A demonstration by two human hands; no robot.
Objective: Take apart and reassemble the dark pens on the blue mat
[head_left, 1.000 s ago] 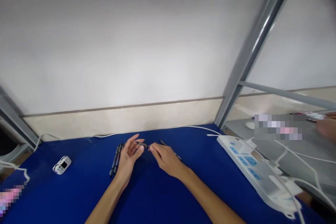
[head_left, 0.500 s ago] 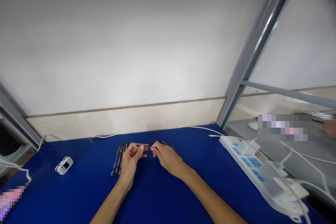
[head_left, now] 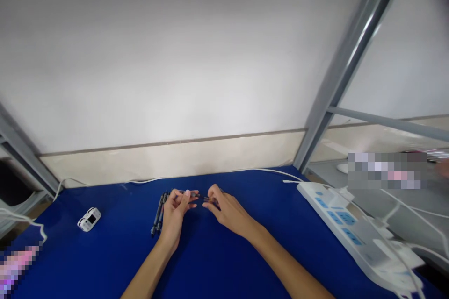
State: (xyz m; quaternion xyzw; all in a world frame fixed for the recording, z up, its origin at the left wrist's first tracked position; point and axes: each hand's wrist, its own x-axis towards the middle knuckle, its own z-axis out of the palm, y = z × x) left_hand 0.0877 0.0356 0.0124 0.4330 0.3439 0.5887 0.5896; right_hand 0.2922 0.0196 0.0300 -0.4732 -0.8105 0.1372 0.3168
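Observation:
My left hand (head_left: 174,209) is closed around a dark pen (head_left: 193,194), pinched between thumb and fingers and lying almost level. The pen's narrow end points toward my right hand (head_left: 227,209). The thumb and fingers of that hand are closed around a thin, dark pen part (head_left: 206,199), close to the tip of the pen. Whether the two pieces are joined I cannot tell at this size. Beside my left hand lie several dark pens (head_left: 157,217) in a row, partly hidden by it.
The blue tabletop (head_left: 115,261) holds a small white device (head_left: 89,219) at the left. A white power strip (head_left: 331,224) with plugs and cables runs along the right side. A white cable (head_left: 259,169) follows the wall, and a grey metal post (head_left: 336,88) rises behind.
My right hand has drawn slightly right, away from the pen in my left hand, and a thin dark piece shows between them. The view has shifted a little.

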